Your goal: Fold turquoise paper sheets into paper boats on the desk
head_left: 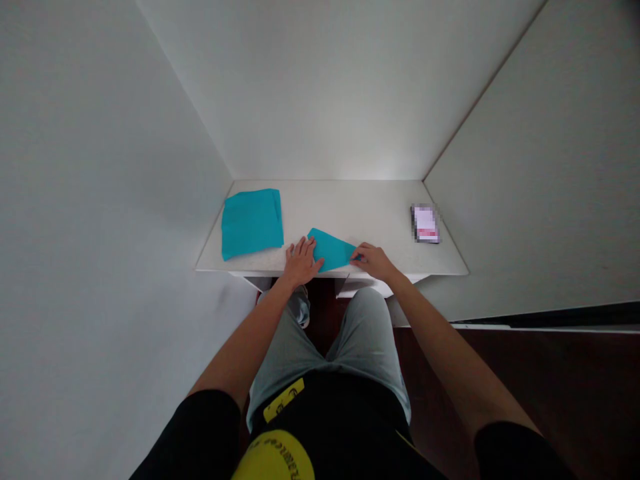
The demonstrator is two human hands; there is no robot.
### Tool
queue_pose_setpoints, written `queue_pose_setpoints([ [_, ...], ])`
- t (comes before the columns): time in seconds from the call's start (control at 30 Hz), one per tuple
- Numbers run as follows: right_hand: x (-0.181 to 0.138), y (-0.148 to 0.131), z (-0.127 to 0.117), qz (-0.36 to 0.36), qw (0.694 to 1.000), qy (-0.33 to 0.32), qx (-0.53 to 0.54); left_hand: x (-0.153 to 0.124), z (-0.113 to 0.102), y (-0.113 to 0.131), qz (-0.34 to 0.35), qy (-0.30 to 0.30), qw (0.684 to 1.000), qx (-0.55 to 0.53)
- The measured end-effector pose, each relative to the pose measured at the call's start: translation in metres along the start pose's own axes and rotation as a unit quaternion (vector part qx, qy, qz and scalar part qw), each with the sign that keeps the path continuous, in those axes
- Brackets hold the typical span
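Note:
A small turquoise folded sheet (333, 251), paper or cloth, lies near the front edge of the white desk (350, 200). It is wide at its left end and narrows toward the right. My left hand (301, 261) rests flat with spread fingers on its left end. At the narrow right end, my right hand (373, 260) pinches the tip between thumb and fingers. To the left of my left hand lies a stack of larger turquoise sheets (251, 223).
A phone (425, 223) with a lit, blurred screen lies at the desk's right side. Pale walls (330, 87) enclose the desk at the back and on both sides. My legs (367, 327) are below its front edge, beside a partly visible white drawer or panel (360, 287).

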State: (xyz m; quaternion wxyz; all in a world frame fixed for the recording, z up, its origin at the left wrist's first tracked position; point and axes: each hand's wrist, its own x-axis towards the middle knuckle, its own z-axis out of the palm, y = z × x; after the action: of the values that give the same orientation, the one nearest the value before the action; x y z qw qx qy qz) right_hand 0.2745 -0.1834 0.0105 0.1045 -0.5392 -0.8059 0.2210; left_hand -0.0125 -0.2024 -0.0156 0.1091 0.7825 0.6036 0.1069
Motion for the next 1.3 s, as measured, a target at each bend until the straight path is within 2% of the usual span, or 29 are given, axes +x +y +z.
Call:
queue_pose_setpoints([
  [0.13, 0.014, 0.003, 0.000, 0.054, 0.998, -0.006, -0.014, -0.003, -0.005, -0.001, 0.000, 0.007, 1.000, -0.009],
  [0.3, 0.024, 0.012, -0.016, 0.122, 0.988, -0.002, -0.095, 0.007, -0.033, -0.008, 0.039, -0.007, 0.999, 0.020],
  [0.43, 0.035, 0.014, -0.040, 0.057, 0.985, -0.075, -0.146, 0.035, -0.055, -0.014, 0.077, -0.079, 0.993, 0.031],
  [0.57, 0.046, 0.011, -0.055, -0.002, 0.972, -0.135, -0.193, 0.062, -0.058, -0.012, 0.080, -0.137, 0.987, 0.029],
  [0.7, 0.053, 0.011, -0.057, -0.010, 0.967, -0.158, -0.198, 0.078, -0.049, -0.010, 0.074, -0.153, 0.985, 0.021],
  [0.87, 0.055, 0.018, -0.051, -0.006, 0.977, -0.136, -0.164, 0.088, -0.046, -0.014, 0.072, -0.141, 0.987, 0.014],
  [1.1, 0.041, 0.017, -0.050, -0.051, 0.976, -0.113, -0.178, 0.080, -0.051, -0.016, 0.122, -0.128, 0.984, -0.006],
  [1.2, 0.021, 0.004, -0.047, -0.071, 0.976, -0.080, -0.188, 0.064, -0.051, -0.012, 0.149, -0.116, 0.982, -0.012],
  [1.3, -0.004, -0.008, -0.032, -0.098, 0.972, -0.037, -0.210, 0.039, -0.046, -0.006, 0.179, -0.090, 0.980, -0.005],
])
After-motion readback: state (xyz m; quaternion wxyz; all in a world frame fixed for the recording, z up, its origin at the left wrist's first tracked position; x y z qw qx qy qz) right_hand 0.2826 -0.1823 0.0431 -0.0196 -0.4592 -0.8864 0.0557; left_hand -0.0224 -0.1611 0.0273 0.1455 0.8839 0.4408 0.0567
